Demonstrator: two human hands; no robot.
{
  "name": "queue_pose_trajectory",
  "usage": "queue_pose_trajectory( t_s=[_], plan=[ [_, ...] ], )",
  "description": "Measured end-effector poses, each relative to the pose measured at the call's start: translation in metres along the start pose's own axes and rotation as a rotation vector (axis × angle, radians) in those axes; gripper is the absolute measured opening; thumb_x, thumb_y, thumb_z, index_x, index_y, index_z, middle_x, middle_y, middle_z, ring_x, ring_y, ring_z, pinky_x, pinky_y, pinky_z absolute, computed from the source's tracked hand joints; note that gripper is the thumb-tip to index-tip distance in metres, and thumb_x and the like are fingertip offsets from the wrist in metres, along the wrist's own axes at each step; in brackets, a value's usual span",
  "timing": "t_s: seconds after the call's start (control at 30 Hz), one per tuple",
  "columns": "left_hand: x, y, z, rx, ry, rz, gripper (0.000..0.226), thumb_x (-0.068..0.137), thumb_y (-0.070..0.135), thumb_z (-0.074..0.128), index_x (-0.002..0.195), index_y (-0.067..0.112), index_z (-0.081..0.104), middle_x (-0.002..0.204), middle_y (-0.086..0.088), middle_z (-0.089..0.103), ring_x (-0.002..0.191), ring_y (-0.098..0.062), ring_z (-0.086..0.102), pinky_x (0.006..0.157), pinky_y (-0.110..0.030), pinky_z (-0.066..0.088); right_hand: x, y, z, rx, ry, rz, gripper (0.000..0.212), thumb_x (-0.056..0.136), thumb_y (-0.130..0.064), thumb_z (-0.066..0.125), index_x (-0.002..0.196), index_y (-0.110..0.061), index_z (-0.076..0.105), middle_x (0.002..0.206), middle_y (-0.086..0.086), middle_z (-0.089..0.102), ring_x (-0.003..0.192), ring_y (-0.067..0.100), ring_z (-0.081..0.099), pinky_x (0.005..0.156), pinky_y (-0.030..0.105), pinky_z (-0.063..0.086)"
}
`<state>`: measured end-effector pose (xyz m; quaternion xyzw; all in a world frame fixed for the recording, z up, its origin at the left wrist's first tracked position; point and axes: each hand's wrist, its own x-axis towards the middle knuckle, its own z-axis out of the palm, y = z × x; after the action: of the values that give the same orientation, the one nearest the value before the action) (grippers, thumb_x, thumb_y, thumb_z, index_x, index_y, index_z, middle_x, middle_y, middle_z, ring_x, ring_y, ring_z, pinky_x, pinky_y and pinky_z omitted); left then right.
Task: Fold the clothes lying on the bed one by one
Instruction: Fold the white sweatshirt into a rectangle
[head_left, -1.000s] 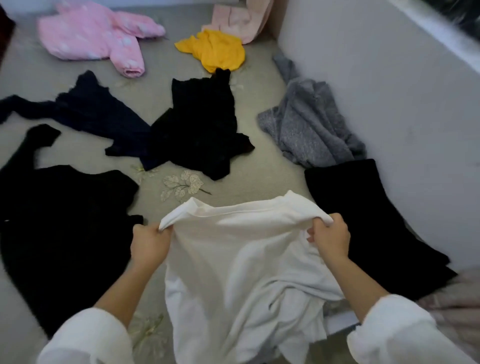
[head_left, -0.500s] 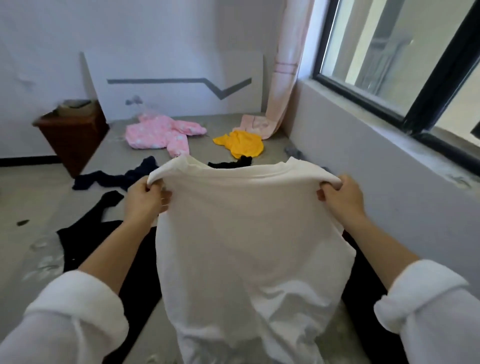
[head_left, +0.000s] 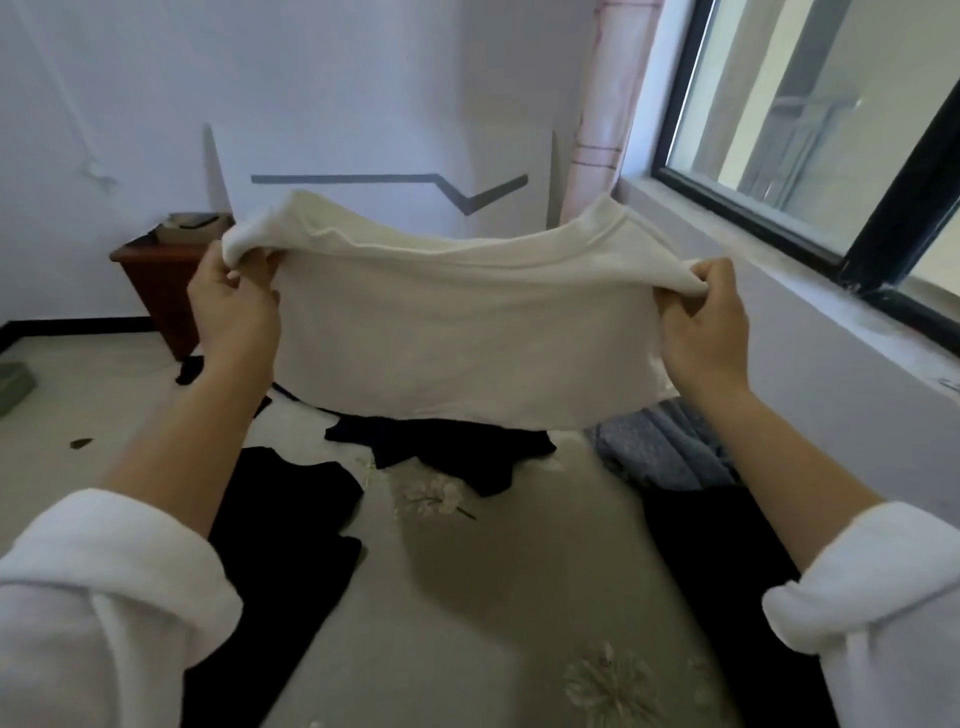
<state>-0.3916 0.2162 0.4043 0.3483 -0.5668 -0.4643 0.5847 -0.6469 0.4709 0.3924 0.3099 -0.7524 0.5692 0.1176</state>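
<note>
A white top (head_left: 467, 332) is stretched out in the air above the bed (head_left: 498, 582), its lower part swung away from me. My left hand (head_left: 234, 306) grips its left upper corner. My right hand (head_left: 706, 322) grips its right upper corner. Under it on the grey flowered bed lie a black garment (head_left: 280, 551) at the left, a dark navy one (head_left: 447, 447) in the middle, a grey knit one (head_left: 660, 447) at the right and another black garment (head_left: 711, 561) along the right side. The far clothes are hidden behind the white top.
A wall with a window sill (head_left: 831, 312) runs close along the bed's right side. A pink curtain (head_left: 608, 104) hangs in the far corner. A brown bedside cabinet (head_left: 156, 280) stands at the far left, beside the floor (head_left: 78, 395).
Both hands have lifted the white top from the bed up to chest height and flung its lower part forward and up. My view has tilted up toward the wall and window.
</note>
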Motion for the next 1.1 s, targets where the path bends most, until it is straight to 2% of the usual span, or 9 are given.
queue_pose_trajectory(
  t_s=[0.07, 0.2, 0.3, 0.4, 0.57, 0.67, 0.9, 0.97, 1.1],
  plan=[
    [-0.011, -0.028, -0.013, 0.066, -0.004, -0.030, 0.013, 0.095, 0.033, 0.053, 0.102, 0.032, 0.065, 0.091, 0.014, 0.066, 0.088, -0.003, 0.063, 0.078, -0.027, 0.052, -0.015, 0.015, 0.006, -0.028, -0.035, 0.040, 0.017, 0.093, -0.025, 0.054, 0.088, -0.016, 0.040, 0.073, -0.010, 0.051, 0.064, 0.011, 0.046, 0.057, 0.031, 0.034],
    [-0.052, -0.096, -0.044, 0.273, -0.064, -0.130, 0.018, 0.098, 0.027, 0.049, 0.105, 0.019, 0.063, 0.094, -0.004, 0.064, 0.086, -0.016, 0.058, 0.077, -0.034, 0.048, -0.058, 0.061, 0.018, -0.111, -0.152, 0.130, 0.016, 0.088, -0.021, 0.059, 0.086, -0.015, 0.044, 0.080, 0.002, 0.058, 0.076, 0.021, 0.049, 0.061, 0.031, 0.032],
    [-0.096, -0.145, -0.076, 0.412, -0.170, -0.238, 0.019, 0.098, 0.021, 0.047, 0.092, 0.011, 0.061, 0.082, -0.012, 0.060, 0.070, -0.016, 0.052, 0.060, -0.029, 0.040, -0.099, 0.101, 0.022, -0.190, -0.295, 0.219, 0.018, 0.088, -0.017, 0.062, 0.084, -0.011, 0.045, 0.082, 0.008, 0.059, 0.076, 0.023, 0.052, 0.059, 0.033, 0.034],
    [-0.137, -0.190, -0.109, 0.561, -0.269, -0.382, 0.022, 0.096, 0.024, 0.052, 0.079, 0.012, 0.059, 0.072, -0.016, 0.059, 0.061, -0.020, 0.049, 0.057, -0.030, 0.037, -0.141, 0.138, 0.019, -0.320, -0.464, 0.355, 0.024, 0.089, -0.020, 0.061, 0.077, -0.018, 0.040, 0.072, 0.002, 0.054, 0.068, 0.024, 0.051, 0.054, 0.033, 0.036],
    [-0.193, -0.238, -0.153, 0.809, -0.509, -0.651, 0.028, 0.086, 0.023, 0.069, 0.071, 0.001, 0.060, 0.059, -0.013, 0.055, 0.052, -0.019, 0.047, 0.052, -0.029, 0.032, -0.206, 0.182, 0.014, -0.478, -0.762, 0.533, 0.023, 0.090, -0.021, 0.059, 0.082, -0.013, 0.040, 0.070, -0.002, 0.049, 0.064, 0.016, 0.048, 0.051, 0.023, 0.030],
    [-0.212, -0.258, -0.167, 1.009, -0.747, -0.704, 0.029, 0.083, 0.024, 0.072, 0.064, 0.011, 0.055, 0.056, -0.001, 0.051, 0.051, -0.013, 0.047, 0.049, -0.027, 0.030, -0.237, 0.203, 0.013, -0.577, -0.927, 0.586, 0.023, 0.091, -0.022, 0.057, 0.079, -0.018, 0.038, 0.069, -0.004, 0.048, 0.062, 0.011, 0.045, 0.050, 0.021, 0.030],
    [-0.234, -0.292, -0.179, 1.454, -1.165, -0.690, 0.018, 0.086, 0.026, 0.062, 0.073, 0.020, 0.051, 0.073, 0.004, 0.053, 0.068, -0.012, 0.053, 0.055, -0.023, 0.037, -0.302, 0.249, 0.016, -0.768, -1.279, 0.729, 0.025, 0.085, -0.025, 0.056, 0.071, -0.025, 0.036, 0.089, 0.007, 0.057, 0.084, 0.025, 0.057, 0.073, 0.032, 0.046],
    [-0.244, -0.306, -0.181, 1.582, -1.326, -0.677, 0.009, 0.087, 0.026, 0.059, 0.091, 0.019, 0.055, 0.089, 0.003, 0.058, 0.083, -0.014, 0.058, 0.067, -0.023, 0.045, -0.318, 0.255, 0.017, -0.833, -1.403, 0.751, 0.024, 0.088, -0.026, 0.053, 0.072, -0.025, 0.035, 0.094, 0.005, 0.053, 0.085, 0.022, 0.053, 0.076, 0.030, 0.044],
    [-0.279, -0.342, -0.200, 1.721, -1.523, -0.760, 0.039, 0.088, 0.028, 0.053, 0.124, 0.013, 0.050, 0.124, -0.006, 0.058, 0.111, -0.022, 0.057, 0.094, -0.031, 0.047, -0.357, 0.272, 0.020, -0.927, -1.603, 0.811, 0.013, 0.087, -0.022, 0.053, 0.092, -0.018, 0.042, 0.101, 0.006, 0.051, 0.089, 0.022, 0.052, 0.075, 0.027, 0.042]
  ],
)
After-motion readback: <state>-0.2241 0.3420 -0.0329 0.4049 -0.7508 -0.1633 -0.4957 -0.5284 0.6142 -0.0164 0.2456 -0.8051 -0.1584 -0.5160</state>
